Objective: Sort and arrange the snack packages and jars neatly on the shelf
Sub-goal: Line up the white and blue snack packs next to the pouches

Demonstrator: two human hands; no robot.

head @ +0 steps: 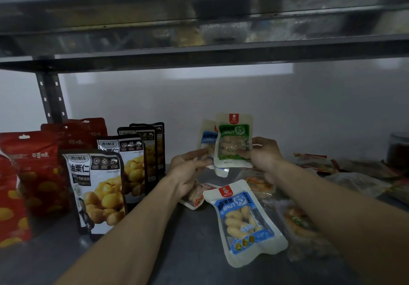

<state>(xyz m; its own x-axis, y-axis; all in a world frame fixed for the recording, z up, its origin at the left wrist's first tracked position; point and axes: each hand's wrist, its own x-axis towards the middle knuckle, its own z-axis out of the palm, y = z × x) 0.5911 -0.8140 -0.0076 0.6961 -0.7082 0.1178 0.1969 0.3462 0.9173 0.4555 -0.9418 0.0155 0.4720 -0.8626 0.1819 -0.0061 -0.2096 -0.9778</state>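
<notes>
The shelf [181, 251] carries everything. Red bags [35, 169] stand at its far left, and black-and-white chestnut bags [97, 187] stand in a row just beside them. A blue peanut pack [243, 220] lies flat between my forearms. Loose packets [354, 174] sprawl to the right, with a dark jar [399, 149] behind them (too blurred to read). At the middle I hold two upright peanut packs [234, 141], green in front, blue behind. My left hand [188, 172] pinches their left edge and my right hand [263, 154] grips the right edge.
</notes>
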